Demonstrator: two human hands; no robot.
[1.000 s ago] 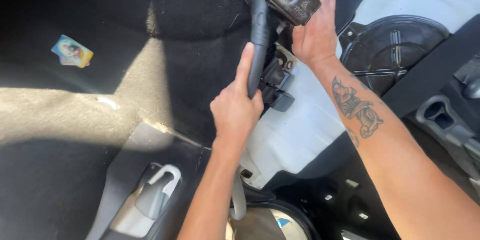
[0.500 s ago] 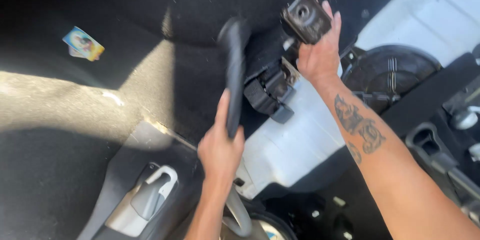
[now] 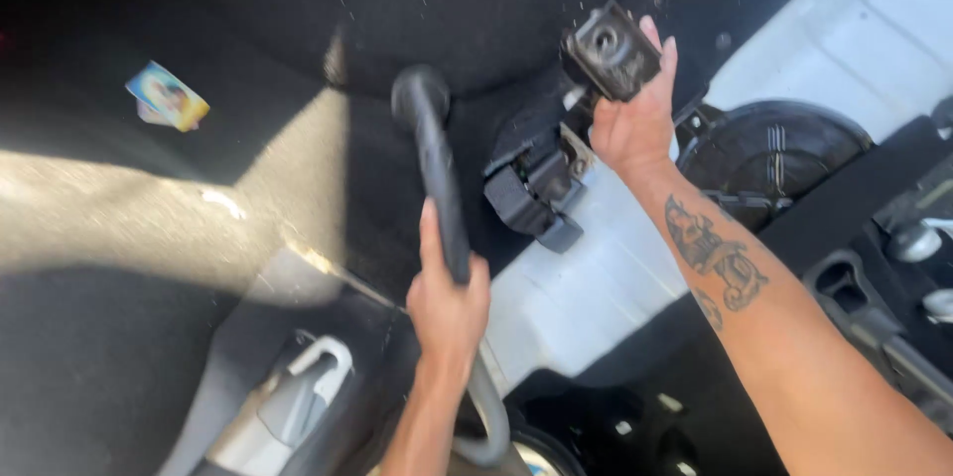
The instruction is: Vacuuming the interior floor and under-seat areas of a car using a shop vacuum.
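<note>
Hard sunlight falls in a bright band across the dark carpet (image 3: 129, 228) at left and glares off the white panel (image 3: 586, 287), while the upper left sinks into deep shadow and edges blur slightly.

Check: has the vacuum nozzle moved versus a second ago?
Yes. The vacuum nozzle, in the left hand, has swung left, away from the black bracket the right hand holds, toward the paper scrap.

Matt black plastic vacuum nozzle (image 3: 434, 168), fuzzy dark carpet (image 3: 248, 19), dull metal bracket (image 3: 611, 47), glossy white painted panel (image 3: 586, 287)
</note>
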